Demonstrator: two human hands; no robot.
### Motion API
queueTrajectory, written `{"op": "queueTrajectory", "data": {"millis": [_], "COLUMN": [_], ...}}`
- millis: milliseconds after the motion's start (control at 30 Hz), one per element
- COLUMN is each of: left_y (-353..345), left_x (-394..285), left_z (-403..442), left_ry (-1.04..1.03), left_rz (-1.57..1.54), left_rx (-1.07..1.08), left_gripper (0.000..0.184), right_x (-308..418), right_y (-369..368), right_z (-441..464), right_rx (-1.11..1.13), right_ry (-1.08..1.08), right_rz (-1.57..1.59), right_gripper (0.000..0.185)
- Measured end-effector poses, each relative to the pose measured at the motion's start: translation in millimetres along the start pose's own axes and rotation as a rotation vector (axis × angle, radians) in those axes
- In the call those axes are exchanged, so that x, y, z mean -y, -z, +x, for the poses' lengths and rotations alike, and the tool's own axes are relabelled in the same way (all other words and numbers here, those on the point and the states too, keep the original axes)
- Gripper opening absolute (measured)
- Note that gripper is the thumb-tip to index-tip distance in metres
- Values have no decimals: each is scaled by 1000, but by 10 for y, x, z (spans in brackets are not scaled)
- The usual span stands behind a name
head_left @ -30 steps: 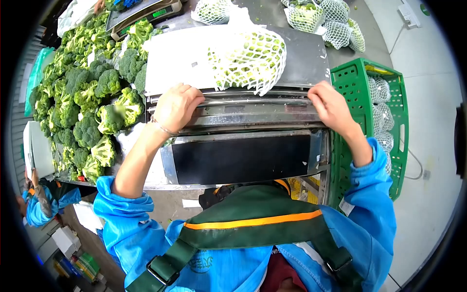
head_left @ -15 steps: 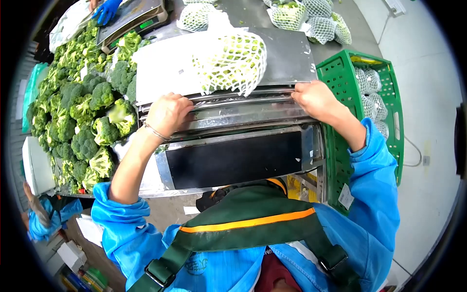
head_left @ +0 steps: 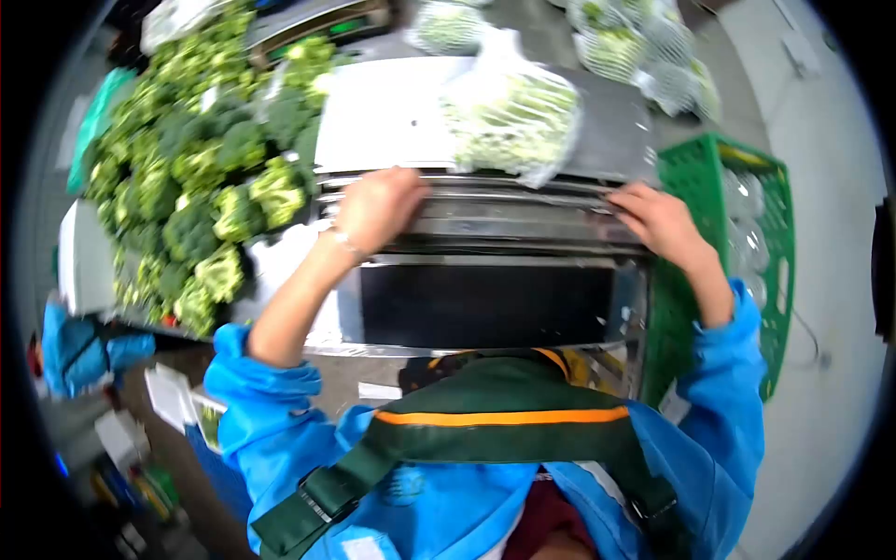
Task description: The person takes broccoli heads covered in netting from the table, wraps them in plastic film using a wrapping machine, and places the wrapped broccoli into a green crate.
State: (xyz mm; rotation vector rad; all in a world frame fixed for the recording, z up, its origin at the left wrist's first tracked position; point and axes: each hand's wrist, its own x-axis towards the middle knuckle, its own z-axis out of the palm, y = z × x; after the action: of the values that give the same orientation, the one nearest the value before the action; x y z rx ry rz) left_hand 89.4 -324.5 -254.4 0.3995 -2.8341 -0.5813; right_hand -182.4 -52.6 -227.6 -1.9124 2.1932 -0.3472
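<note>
My left hand (head_left: 381, 207) is closed, its fingers curled at the left part of the metal rollers of a film-wrapping machine (head_left: 509, 227). At the right end of the same rollers my right hand (head_left: 658, 222) has its fingers pinched together. Both hands appear to grip the edge of the clear plastic film (head_left: 523, 194), which is hard to see through blur. Just beyond them, a pale green vegetable in a white foam net (head_left: 513, 117) lies on the machine's flat top plate (head_left: 383, 112). Below the rollers is a black panel (head_left: 485, 303).
Loose broccoli heads (head_left: 191, 229) are piled on the left. A green crate (head_left: 695, 271) with netted produce stands at the right. More netted vegetables (head_left: 644, 56) lie at the back, near a scale (head_left: 322, 28). Another person in a blue sleeve (head_left: 79, 350) is at lower left.
The view has shifted, so the machine and crate appear further right. Both hands remain at the rollers. The blue-gloved hand by the scale has mostly left the view.
</note>
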Motion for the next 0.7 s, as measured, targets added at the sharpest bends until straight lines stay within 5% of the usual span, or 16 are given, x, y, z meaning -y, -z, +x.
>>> {"op": "queueTrajectory", "data": {"millis": [167,467,600,700], "left_y": [74,59,91,124], "left_x": [-19,-15,-27,-65], "left_z": [84,144,107,66], "left_ry": [-31,-22,-6,17], "left_rz": [-35,-11,-69,-96], "left_rx": [75,121,88,87], "left_gripper": [8,11,11,10], "right_x": [34,-32,126,105], "right_y": [-106,-270,-59,-131], "right_z": [100,185,195,143], "right_rx": [54,-114,-166,-198], "right_ry": [19,71,-293,-35], "right_rz": [-251,-174,328,120], "right_gripper": [7,8,9,12]}}
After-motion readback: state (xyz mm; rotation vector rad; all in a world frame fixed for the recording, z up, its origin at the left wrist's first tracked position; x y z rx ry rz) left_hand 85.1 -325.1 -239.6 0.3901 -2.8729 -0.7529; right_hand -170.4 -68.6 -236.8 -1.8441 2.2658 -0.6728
